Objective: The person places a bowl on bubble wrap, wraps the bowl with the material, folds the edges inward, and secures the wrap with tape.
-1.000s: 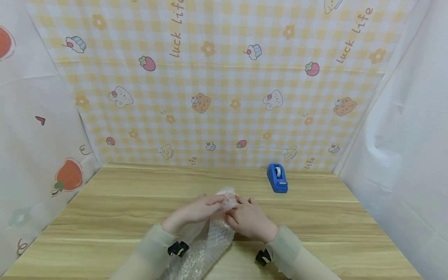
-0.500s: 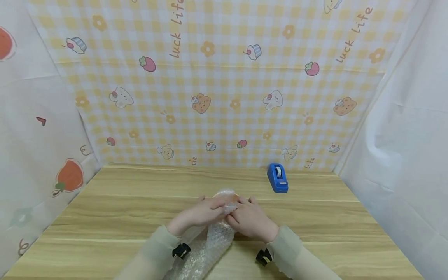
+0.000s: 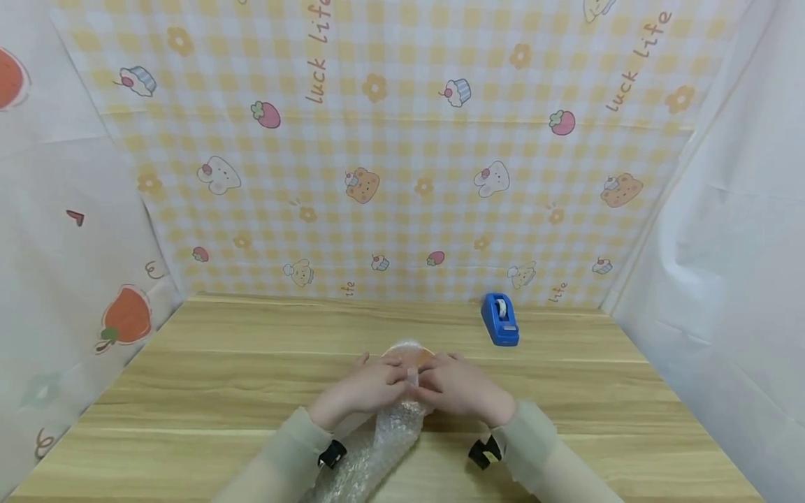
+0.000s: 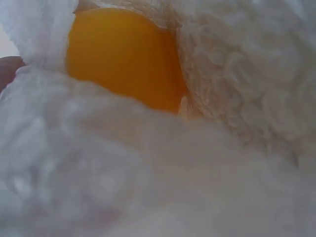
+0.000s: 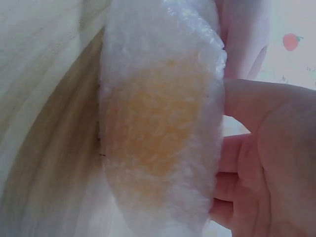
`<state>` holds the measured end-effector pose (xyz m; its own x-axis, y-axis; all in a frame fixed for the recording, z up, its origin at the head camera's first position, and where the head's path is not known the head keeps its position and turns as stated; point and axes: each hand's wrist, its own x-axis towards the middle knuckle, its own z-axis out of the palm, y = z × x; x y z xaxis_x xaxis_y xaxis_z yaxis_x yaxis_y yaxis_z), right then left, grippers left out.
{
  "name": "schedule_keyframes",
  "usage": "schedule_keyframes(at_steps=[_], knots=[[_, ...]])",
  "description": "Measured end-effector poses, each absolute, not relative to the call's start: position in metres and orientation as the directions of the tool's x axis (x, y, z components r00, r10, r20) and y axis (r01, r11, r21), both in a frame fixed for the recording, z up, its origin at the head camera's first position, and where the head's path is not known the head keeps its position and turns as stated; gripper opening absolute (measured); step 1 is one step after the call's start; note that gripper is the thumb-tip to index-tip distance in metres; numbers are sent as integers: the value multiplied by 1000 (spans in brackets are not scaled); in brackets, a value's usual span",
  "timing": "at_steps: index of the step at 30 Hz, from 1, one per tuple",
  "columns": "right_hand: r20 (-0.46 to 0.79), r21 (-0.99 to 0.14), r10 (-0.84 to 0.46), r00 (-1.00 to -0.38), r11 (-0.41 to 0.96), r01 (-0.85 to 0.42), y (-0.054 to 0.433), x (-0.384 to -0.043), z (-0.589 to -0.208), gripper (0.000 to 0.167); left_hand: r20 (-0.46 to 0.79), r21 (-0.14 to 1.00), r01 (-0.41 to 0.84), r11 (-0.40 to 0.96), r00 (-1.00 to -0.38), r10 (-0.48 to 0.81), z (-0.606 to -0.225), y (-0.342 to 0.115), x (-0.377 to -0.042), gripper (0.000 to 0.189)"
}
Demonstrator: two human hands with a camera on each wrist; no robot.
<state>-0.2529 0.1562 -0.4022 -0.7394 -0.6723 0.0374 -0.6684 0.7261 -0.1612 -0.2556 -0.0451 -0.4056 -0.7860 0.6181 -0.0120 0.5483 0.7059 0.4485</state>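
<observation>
A smooth, rounded orange thing (image 3: 420, 358) lies in clear bubble wrap (image 3: 395, 436) at the table's middle; its kind cannot be told. In the left wrist view, its bare orange side (image 4: 123, 54) shows through an opening in the wrap. My left hand (image 3: 371, 384) grips the wrap from the left, fingertips on top. From the other side my right hand (image 3: 462, 388) holds the wrap with bent fingers and thumb, close to the left fingertips. A small pale flap (image 3: 412, 378) shows between both hands. The right wrist view shows the orange blurred through the wrapping.
Behind the hands, to the right, a blue tape dispenser (image 3: 500, 320) with a roll stands on the wooden table (image 3: 264, 342). A long tail of wrap runs toward the front edge between the forearms. A patterned cloth (image 3: 402, 154) hangs behind the table.
The upper flap of wrap has been folded down toward me, and more orange shows at the far side. Both hands have shifted slightly right; the right fingers now lie farther over the top.
</observation>
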Motion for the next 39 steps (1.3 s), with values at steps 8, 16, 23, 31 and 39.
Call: schedule_keyframes(at_steps=[8, 16, 23, 31, 39], knots=[[108, -83, -696, -710, 705, -704, 155, -249, -401, 39, -31, 421, 549, 722, -786, 617, -404, -46, -253, 37], [0, -211, -732, -681, 666, -715, 159, -249, -399, 33, -55, 436, 547, 715, -777, 627, -402, -44, -252, 40], [-30, -226, -776, -630, 619, -752, 161, -253, -400, 45, -56, 469, 549, 692, -763, 644, -404, -47, -255, 37], [-19, -222, -745, -666, 653, -724, 157, -253, -404, 37, -46, 482, 542, 689, -769, 638, -407, -49, -256, 45], [-13, -203, -721, -693, 680, -704, 153, -252, -408, 32, -70, 626, 494, 604, -735, 674, -404, -55, -260, 53]])
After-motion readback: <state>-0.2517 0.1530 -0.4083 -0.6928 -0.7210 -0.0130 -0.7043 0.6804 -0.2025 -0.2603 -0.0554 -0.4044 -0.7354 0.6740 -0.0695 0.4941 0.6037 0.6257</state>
